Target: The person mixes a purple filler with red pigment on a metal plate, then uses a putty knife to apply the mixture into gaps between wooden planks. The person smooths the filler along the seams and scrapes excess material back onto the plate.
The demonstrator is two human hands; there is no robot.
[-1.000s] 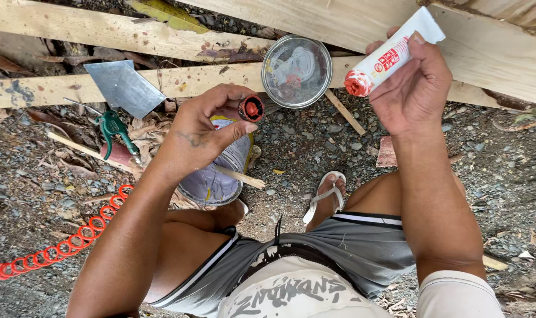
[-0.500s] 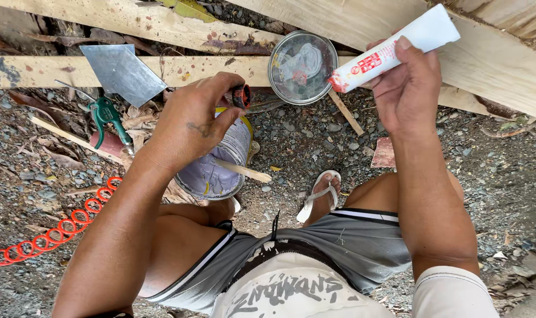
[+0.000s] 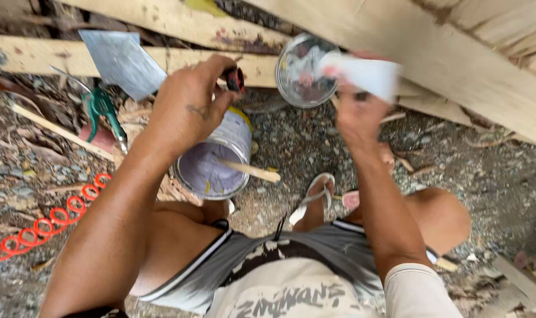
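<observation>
Left hand (image 3: 188, 109) pinches a small red cap (image 3: 235, 78) above the open paint can (image 3: 212, 165); right hand (image 3: 356, 115) clamps a blurred white tube (image 3: 362, 73) over the round lid (image 3: 300, 73) against the plank's (image 3: 456, 65) edge.

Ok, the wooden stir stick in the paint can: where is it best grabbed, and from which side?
Grip the bare end of the stir stick that juts past the rim of the paint can, coming from the right. The other end is sunk in pale paint, and the left hand crowds the can's far side.

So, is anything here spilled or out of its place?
Nothing looks spilled. The open can lies tilted against the knee, its grey paste staying inside with a stick in it. The tube is blurred.
</observation>
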